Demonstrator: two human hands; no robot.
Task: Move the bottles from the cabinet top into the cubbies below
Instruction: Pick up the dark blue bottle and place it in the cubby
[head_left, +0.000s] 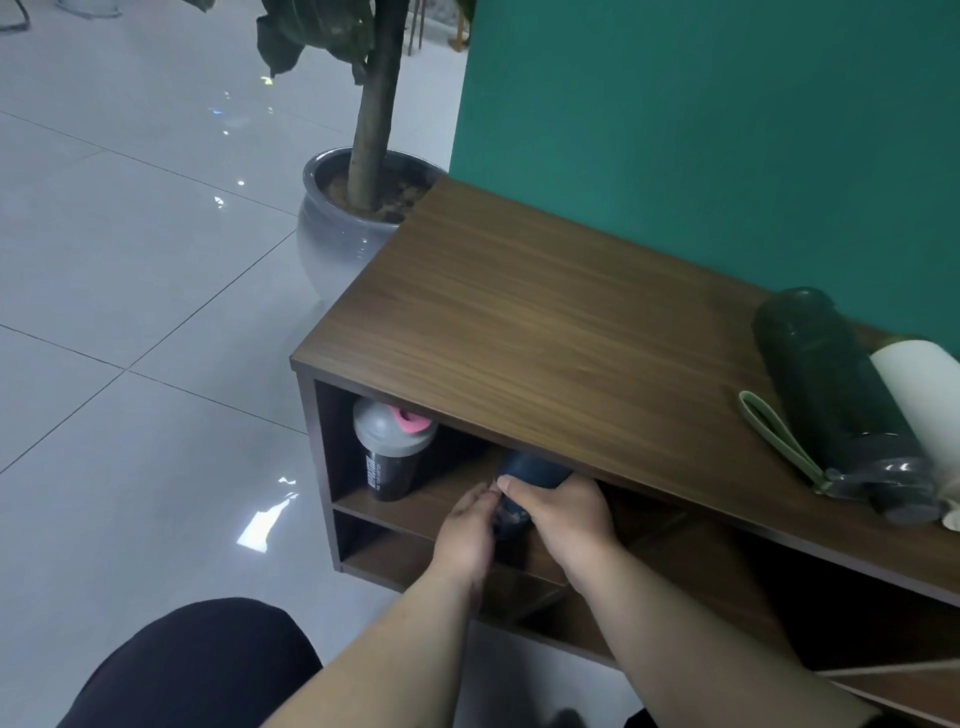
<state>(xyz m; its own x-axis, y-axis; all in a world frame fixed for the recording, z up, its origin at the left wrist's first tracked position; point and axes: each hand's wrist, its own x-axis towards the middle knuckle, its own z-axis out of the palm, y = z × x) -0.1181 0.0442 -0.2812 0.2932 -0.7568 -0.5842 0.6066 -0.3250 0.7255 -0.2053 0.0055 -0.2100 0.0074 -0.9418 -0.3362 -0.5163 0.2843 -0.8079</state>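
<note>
A dark blue bottle (532, 474) is partly inside the upper left cubby, its top under the cabinet top (545, 322). My right hand (563, 512) grips its side and my left hand (465, 530) holds its lower end. A black shaker bottle (387, 457) with a grey lid and pink cap stands upright at the cubby's left. On the cabinet top at the right stand a tall dark green bottle (831, 395) with a pale green strap (779, 441) and a white bottle (922, 410) beside it.
A grey pot (337, 228) with a plant trunk stands on the tiled floor behind the cabinet's left end. A green wall (701, 130) backs the cabinet. My dark-clothed knee (197, 670) is at the lower left. A lower shelf (384, 551) lies under the cubby.
</note>
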